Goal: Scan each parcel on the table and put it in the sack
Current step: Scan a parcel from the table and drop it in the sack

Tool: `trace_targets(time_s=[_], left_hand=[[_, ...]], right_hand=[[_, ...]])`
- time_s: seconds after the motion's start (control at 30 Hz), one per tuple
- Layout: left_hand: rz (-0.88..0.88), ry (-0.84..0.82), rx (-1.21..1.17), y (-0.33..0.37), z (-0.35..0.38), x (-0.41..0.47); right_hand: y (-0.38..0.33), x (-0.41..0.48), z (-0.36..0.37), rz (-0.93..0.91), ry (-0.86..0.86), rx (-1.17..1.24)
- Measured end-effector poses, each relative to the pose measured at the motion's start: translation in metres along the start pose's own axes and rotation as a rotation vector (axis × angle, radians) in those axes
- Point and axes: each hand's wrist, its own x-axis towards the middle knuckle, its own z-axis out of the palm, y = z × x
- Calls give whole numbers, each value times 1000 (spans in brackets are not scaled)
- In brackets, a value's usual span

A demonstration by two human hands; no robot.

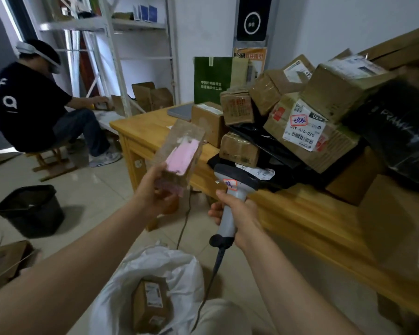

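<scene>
- The left hand grasps the small brown parcel by its near end, so its long axis runs up and away with the pink label facing the wearer.
- The right hand is clenched round the barcode scanner, just right of the parcel (nose pointing far-right; it probably needs turning left).
- The white sack gapes below, between the forearms.

Parcels pile on the table; the sack lies before it, a box inside, bin left
</scene>
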Motion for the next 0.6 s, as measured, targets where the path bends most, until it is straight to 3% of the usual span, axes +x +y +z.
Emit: trace_targets(time_s=[0.23,0.6], left_hand=[[-286,-77,-134,-36,-29,-65],[-189,-104,506,-24,-66,-60]], right_hand=[[30,-7,7,38,85,16],[51,-24,-5,-87,159,-105]])
